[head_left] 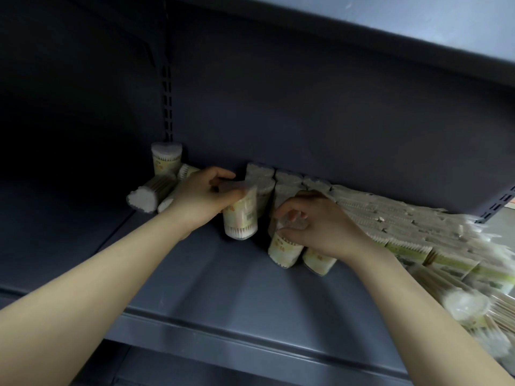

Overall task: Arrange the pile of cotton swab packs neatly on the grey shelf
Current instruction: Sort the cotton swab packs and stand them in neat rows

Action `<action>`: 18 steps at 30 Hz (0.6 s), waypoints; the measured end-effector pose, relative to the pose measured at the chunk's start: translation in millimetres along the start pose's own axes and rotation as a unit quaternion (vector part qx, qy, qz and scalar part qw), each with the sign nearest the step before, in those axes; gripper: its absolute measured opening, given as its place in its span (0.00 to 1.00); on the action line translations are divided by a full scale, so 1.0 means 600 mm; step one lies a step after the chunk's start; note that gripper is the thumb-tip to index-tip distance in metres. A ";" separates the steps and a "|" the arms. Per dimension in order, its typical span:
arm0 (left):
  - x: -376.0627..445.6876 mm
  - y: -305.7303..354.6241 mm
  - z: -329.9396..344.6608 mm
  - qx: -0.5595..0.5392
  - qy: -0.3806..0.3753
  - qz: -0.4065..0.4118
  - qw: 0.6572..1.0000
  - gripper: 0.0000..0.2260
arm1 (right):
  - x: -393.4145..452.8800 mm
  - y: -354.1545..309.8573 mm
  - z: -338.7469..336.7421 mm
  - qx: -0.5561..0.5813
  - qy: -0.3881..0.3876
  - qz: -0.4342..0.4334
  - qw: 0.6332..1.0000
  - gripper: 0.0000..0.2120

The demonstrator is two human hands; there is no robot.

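Two bare arms reach onto a grey shelf (223, 288). The left hand (202, 196) curls its fingers and thumb round the top of one swab pack (241, 215), which stands a bit tilted near the middle of the shelf. The right hand (315, 227) pinches the top of another pack (284, 250) just to the right of it. A third pack (319, 261) sits right beside that one, partly under the right wrist. Behind the hands, by the far wall, a short row of packs (278, 182) stands close together. On the far left, one pack (166, 158) stands up by the wall, and a few fallen packs (145, 197) lie on their sides next to it. On the right, a big pile (412, 232) of packs lies flat, spreading to the shelf's right edge. It looks blurry there, so I cannot count them.
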State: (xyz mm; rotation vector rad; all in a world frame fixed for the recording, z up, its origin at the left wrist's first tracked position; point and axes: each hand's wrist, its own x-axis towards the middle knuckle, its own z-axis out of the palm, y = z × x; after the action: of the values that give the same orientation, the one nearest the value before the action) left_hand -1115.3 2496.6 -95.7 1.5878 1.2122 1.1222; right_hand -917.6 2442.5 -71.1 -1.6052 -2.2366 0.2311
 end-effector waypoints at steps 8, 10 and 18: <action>0.001 -0.015 0.015 0.054 -0.017 0.034 0.998 0.22 | 0.003 0.006 -0.007 0.027 0.005 0.002 1.000 0.10; 0.002 -0.020 0.018 0.070 -0.027 0.037 0.996 0.23 | 0.003 0.006 -0.007 0.027 0.003 0.003 1.000 0.10; 0.002 -0.033 0.026 0.072 -0.039 0.031 0.996 0.26 | 0.004 0.018 -0.008 0.028 0.018 0.012 0.999 0.05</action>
State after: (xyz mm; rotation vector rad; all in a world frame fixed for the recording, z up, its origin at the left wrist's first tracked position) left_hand -1105.0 2500.4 -118.2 1.7713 1.2234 1.0213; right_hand -906.9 2448.2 -69.8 -1.5943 -2.1665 0.2665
